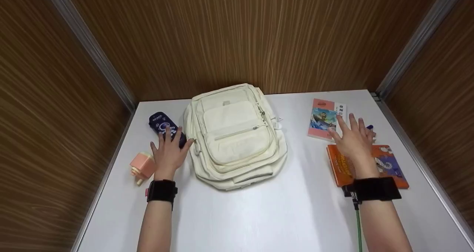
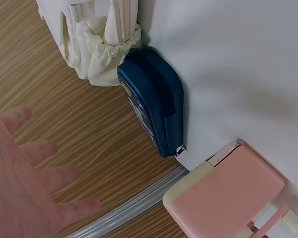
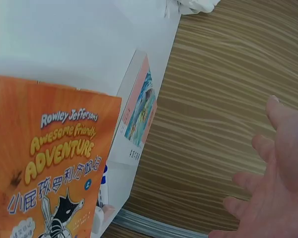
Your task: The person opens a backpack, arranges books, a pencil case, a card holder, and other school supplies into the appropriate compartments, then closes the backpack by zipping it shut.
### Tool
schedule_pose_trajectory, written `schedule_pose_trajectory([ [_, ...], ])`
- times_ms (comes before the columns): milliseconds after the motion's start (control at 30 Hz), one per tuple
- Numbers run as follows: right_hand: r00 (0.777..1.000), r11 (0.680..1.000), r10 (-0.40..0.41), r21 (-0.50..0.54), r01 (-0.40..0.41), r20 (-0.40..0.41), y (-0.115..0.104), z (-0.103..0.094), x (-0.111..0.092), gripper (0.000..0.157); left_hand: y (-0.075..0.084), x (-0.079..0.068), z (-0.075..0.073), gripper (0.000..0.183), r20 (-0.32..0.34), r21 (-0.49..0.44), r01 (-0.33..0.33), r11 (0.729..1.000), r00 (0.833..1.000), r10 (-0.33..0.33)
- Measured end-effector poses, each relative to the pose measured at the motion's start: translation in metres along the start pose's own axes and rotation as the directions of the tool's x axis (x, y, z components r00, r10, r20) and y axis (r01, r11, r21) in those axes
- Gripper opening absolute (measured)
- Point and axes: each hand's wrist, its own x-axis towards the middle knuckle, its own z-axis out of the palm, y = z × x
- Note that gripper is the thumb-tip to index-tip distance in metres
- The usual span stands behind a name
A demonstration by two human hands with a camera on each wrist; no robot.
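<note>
A cream backpack (image 1: 240, 133) lies flat on the white table, between the two hands. My left hand (image 1: 169, 150), fingers spread, hovers over the near end of a dark blue pencil case (image 1: 158, 120) with a space print. Beside that wrist stands a pink and cream box with a crank, seemingly a pencil sharpener (image 2: 228, 188). Also spread and holding nothing, my right hand (image 1: 355, 141) is above an orange book (image 3: 54, 148) and the corner of a pink-bordered book (image 1: 319, 116). In both wrist views the fingers are apart from every object.
Blue-and-white small items (image 3: 104, 178), partly hidden, lie by the books at the right. Wood-grain panels (image 1: 237, 37) with metal edge strips enclose the table (image 1: 237, 218) at the back and sides. A green cable (image 1: 358, 226) runs from the right wristband.
</note>
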Motion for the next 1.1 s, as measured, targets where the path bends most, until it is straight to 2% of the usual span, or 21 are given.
schedule_pose_trajectory([
  [167,1.0,1.0,-0.031,0.0,0.031,-0.001,-0.011,0.007,0.0,0.074,0.005,-0.004,0.006,0.078,-0.007,-0.016,-0.012,1.0,1.0,0.012],
  [367,0.996,0.995,-0.092,0.024,0.092,-0.001,-0.03,0.021,-0.002,0.073,0.019,-0.01,0.016,0.075,-0.007,-0.032,-0.026,0.999,1.0,0.026],
  [533,0.987,0.989,-0.146,0.009,0.146,0.06,-0.048,0.037,-0.002,0.073,0.03,-0.018,0.027,0.068,0.009,-0.046,-0.054,0.997,0.998,0.054],
  [700,0.959,0.971,-0.24,0.038,0.237,0.149,-0.066,0.054,-0.008,0.068,0.039,-0.03,0.037,0.058,0.054,-0.063,-0.048,0.997,0.997,0.052],
  [833,0.929,0.951,-0.308,0.105,0.292,0.205,-0.08,0.07,-0.014,0.062,0.047,-0.037,0.046,0.056,0.051,-0.061,-0.081,0.995,0.995,0.085],
  [933,0.909,0.932,-0.354,0.158,0.325,0.22,-0.091,0.081,-0.016,0.058,0.054,-0.042,0.054,0.057,0.043,-0.052,-0.111,0.992,0.993,0.113],
  [1100,0.878,0.894,-0.436,0.207,0.397,0.2,-0.106,0.1,-0.014,0.05,0.062,-0.048,0.067,0.056,0.02,-0.071,-0.132,0.989,0.991,0.133],
])
